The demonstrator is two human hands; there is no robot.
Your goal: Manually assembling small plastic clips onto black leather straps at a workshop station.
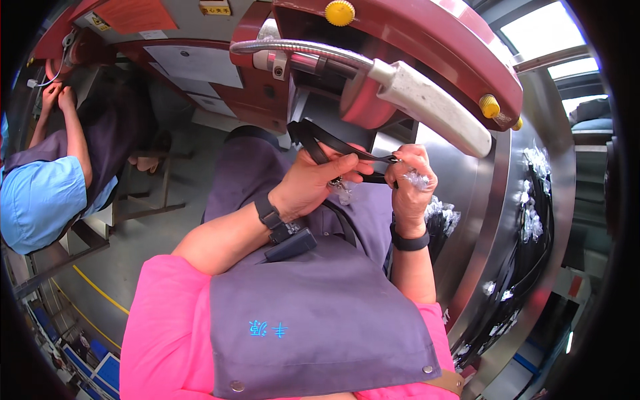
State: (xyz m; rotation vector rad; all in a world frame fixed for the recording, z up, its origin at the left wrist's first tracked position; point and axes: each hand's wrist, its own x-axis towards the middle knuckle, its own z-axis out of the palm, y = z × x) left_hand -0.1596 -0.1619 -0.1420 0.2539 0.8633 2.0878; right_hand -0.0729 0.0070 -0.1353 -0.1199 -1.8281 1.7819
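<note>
A narrow black strap (345, 146) is stretched between my two hands, above my lap and just in front of the machine. My left hand (300, 183) is closed around it, with a loop of the strap rising past the fingers. Metal hardware wrapped in clear plastic (345, 192) hangs below that hand. My right hand (413, 177) pinches the strap near a small metal ring, its fingers curled in. More crumpled clear plastic (417, 179) shows at those fingers. What lies inside the right palm is hidden.
Ahead stands a red machine (427, 40) with a round wheel (365, 100) and a pale handle-shaped part (433, 107) on a metal hose. Several black straps with plastic-wrapped ends (530, 227) lie on the metal tray (477, 220) at right. A person in blue (47, 200) works at left.
</note>
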